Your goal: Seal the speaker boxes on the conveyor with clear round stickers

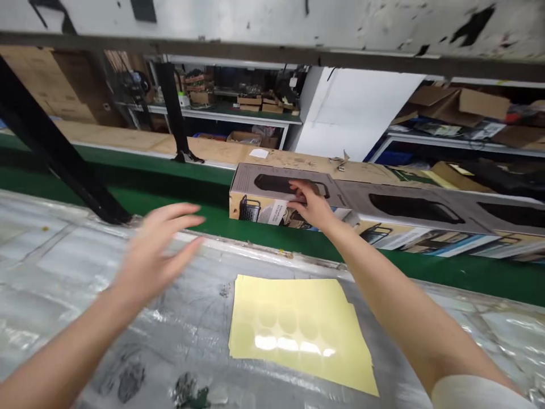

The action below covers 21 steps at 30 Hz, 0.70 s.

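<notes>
My right hand (309,203) reaches across the green belt, its fingers curled over the dark handle cut-out of a grey printed carton (255,207). A second, matching carton (426,213) lies end to end with it on the right. My left hand (162,247), blurred and with spread fingers, hovers over the plastic-covered bench (63,267) and holds nothing. A pale yellow sheet of round stickers (298,329) lies flat on the bench, below and between my hands.
A green belt (128,193) runs behind the bench, with a plywood strip (204,149) beyond it. A black metal strut (55,142) slants down at the left. A grey overhead beam (272,54) crosses the view. Shelves with cardboard boxes (251,105) stand behind.
</notes>
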Each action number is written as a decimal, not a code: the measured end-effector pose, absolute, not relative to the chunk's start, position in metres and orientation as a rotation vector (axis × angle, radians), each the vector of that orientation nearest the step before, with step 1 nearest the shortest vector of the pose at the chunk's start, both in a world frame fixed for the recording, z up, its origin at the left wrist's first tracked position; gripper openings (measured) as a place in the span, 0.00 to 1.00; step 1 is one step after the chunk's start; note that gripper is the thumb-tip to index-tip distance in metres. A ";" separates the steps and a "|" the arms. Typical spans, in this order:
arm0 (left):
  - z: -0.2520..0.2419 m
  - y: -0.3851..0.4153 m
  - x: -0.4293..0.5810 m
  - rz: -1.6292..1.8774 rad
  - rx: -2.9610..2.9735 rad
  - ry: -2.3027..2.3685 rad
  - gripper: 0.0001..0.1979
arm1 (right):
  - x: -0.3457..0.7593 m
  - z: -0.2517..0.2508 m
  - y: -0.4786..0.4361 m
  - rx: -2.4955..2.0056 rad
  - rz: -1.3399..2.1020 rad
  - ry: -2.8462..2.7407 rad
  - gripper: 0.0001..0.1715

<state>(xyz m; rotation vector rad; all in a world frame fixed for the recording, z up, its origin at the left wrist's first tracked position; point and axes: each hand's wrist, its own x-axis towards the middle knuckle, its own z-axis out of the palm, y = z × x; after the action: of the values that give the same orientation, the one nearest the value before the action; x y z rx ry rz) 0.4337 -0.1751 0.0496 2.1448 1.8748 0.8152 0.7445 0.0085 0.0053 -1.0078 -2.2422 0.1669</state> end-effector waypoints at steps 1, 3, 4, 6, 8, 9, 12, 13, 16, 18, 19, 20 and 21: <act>0.056 -0.158 0.445 0.835 2.262 1.810 0.22 | 0.748 0.006 0.007 -1.026 0.123 -2.267 0.33; 0.060 -0.114 0.474 0.827 2.514 1.667 0.29 | 0.757 0.006 0.002 -1.087 -0.004 -2.311 0.37; 0.057 -0.092 0.489 0.781 2.603 1.626 0.33 | 0.762 0.004 -0.001 -1.115 -0.081 -2.333 0.38; 0.043 -0.052 0.515 0.654 2.657 1.638 0.34 | 0.771 0.000 -0.008 -1.148 -0.218 -2.364 0.39; 0.024 -0.026 0.526 0.622 2.645 1.680 0.29 | 0.774 -0.006 -0.016 -1.159 -0.297 -2.367 0.38; 0.014 -0.019 0.526 0.653 2.649 1.691 0.26 | 0.773 -0.008 -0.020 -1.164 -0.314 -2.360 0.37; -0.005 -0.012 0.516 0.805 2.705 1.689 0.22 | 0.765 -0.013 -0.029 -1.182 -0.366 -2.345 0.32; -0.008 -0.012 0.513 0.834 2.725 1.683 0.22 | 0.762 -0.014 -0.032 -1.189 -0.385 -2.349 0.30; -0.010 -0.013 0.509 0.843 2.755 1.676 0.22 | 0.751 -0.016 -0.035 -1.234 -0.411 -2.369 0.28; -0.007 -0.013 0.509 0.800 2.741 1.706 0.23 | 0.742 -0.014 -0.034 -1.292 -0.388 -2.366 0.32; -0.005 -0.013 0.509 0.774 2.732 1.727 0.24 | 0.738 -0.012 -0.032 -1.328 -0.363 -2.354 0.34; -0.003 -0.013 0.510 0.750 2.726 1.748 0.24 | 0.733 -0.009 -0.029 -1.367 -0.331 -2.337 0.36; -0.001 -0.014 0.510 0.725 2.727 1.765 0.26 | 0.730 -0.004 -0.025 -1.412 -0.292 -2.311 0.36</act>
<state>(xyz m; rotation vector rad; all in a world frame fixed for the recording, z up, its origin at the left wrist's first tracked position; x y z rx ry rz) 0.5104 -0.0140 -0.0009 2.7267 1.7650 0.7249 0.7302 -0.0251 -0.0043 -1.4115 -2.3111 -0.2924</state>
